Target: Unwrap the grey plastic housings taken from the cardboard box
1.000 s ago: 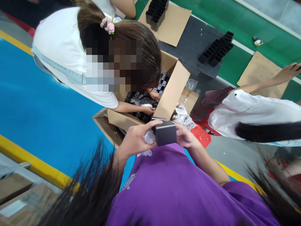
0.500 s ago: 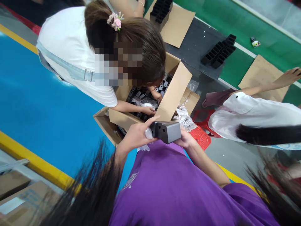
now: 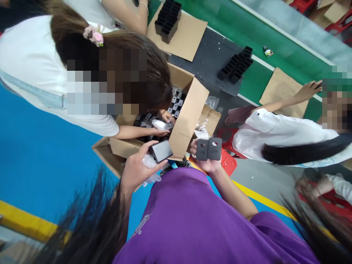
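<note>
left hand (image 3: 139, 165) and right hand (image 3: 209, 165) now well apart; half second ago, together. left clasps single dark block (image 3: 162, 151) between thumb and fingers, crumpled clear plastic (image 3: 149, 161) against palm. right, cupped, holds two black blocks (image 3: 209, 149) side by side. blue floor (image 3: 46, 161) at left, green table (image 3: 254, 79) ahead; near hands, open carton (image 3: 189, 110), co-worker's hands (image 3: 168, 116) inside; red stool (image 3: 229, 163); black hollow rows (image 3: 235, 65) on table.

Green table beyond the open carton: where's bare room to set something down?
Two bare patches: the dark mat, between the left cardboard sheet and the right black boxes, bar small specks; and that sheet, right of the left black boxes. The open carton is crowded: parts, a co-worker's hands.
</note>
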Action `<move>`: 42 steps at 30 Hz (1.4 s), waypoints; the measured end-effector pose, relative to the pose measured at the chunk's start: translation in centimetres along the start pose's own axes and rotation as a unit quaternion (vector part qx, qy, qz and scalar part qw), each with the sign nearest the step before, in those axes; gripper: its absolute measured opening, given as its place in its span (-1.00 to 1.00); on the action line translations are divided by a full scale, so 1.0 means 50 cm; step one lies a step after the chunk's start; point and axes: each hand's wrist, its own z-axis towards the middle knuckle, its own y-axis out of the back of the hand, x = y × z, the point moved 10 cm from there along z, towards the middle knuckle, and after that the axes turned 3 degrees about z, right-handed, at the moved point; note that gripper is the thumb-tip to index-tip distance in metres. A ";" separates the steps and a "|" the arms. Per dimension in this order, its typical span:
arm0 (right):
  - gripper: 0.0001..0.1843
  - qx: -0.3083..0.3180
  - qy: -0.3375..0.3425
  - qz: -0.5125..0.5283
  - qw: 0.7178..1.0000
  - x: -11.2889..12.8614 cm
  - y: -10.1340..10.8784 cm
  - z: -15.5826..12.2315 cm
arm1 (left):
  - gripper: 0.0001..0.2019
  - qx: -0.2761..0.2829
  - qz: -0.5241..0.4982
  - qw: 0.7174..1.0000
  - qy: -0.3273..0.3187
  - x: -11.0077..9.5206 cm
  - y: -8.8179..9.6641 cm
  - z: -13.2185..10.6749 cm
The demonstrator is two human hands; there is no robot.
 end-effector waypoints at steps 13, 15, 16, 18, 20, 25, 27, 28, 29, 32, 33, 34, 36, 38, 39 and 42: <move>-0.81 0.119 0.025 0.092 0.988 0.067 -0.051 0.003 | -0.41 -0.017 0.026 0.999 -0.044 -0.089 -0.024 0.033; -0.81 0.117 0.030 0.092 0.988 0.072 -0.051 0.003 | -0.41 -0.016 0.030 0.998 -0.055 -0.100 -0.026 0.033; -0.81 0.113 0.033 0.089 0.989 0.073 -0.050 0.003 | -0.41 -0.013 0.029 0.998 -0.059 -0.104 -0.028 0.033; -0.76 0.102 0.036 0.073 0.991 0.075 -0.046 0.004 | -0.41 -0.003 0.021 0.998 -0.067 -0.112 -0.032 0.034; -0.69 0.087 0.039 0.047 0.994 0.074 -0.038 0.003 | -0.40 0.007 0.006 0.997 -0.072 -0.120 -0.038 0.034; -0.59 0.033 0.064 -0.023 0.997 0.070 -0.001 0.000 | -0.39 0.000 -0.001 0.997 -0.080 -0.148 -0.038 0.032; -0.65 0.001 0.078 -0.047 0.996 0.067 0.024 0.001 | -0.39 -0.010 0.002 0.996 -0.092 -0.165 -0.035 0.029; -0.69 -0.013 0.083 -0.057 0.995 0.065 0.036 0.001 | -0.38 -0.012 0.006 0.995 -0.098 -0.173 -0.035 0.028; -0.73 -0.023 0.087 -0.065 0.994 0.062 0.046 0.002 | -0.37 -0.009 0.012 0.995 -0.102 -0.179 -0.037 0.026; -0.75 -0.026 0.065 -0.079 0.994 0.042 0.058 0.004 | -0.37 0.009 0.039 0.994 -0.102 -0.189 -0.047 0.022; -0.74 -0.026 0.052 -0.084 0.995 0.034 0.057 0.004 | -0.37 0.014 0.043 0.994 -0.102 -0.191 -0.049 0.020; -0.73 -0.032 0.042 -0.088 0.995 0.028 0.056 0.004 | -0.36 0.016 0.040 0.994 -0.104 -0.194 -0.050 0.019; -0.74 -0.055 0.039 -0.095 0.993 0.021 0.055 0.000 | -0.35 0.023 0.013 0.993 -0.116 -0.201 -0.052 0.015; -0.76 -0.077 0.051 -0.092 0.991 0.020 0.052 -0.005 | -0.36 0.034 -0.027 0.991 -0.125 -0.207 -0.054 0.011; -0.77 -0.079 0.055 -0.089 0.991 0.019 0.049 -0.007 | -0.35 0.042 -0.048 0.990 -0.125 -0.207 -0.057 0.009; -0.79 -0.067 0.060 -0.072 0.993 0.013 0.041 -0.010 | -0.31 0.059 -0.106 0.986 -0.117 -0.199 -0.062 0.003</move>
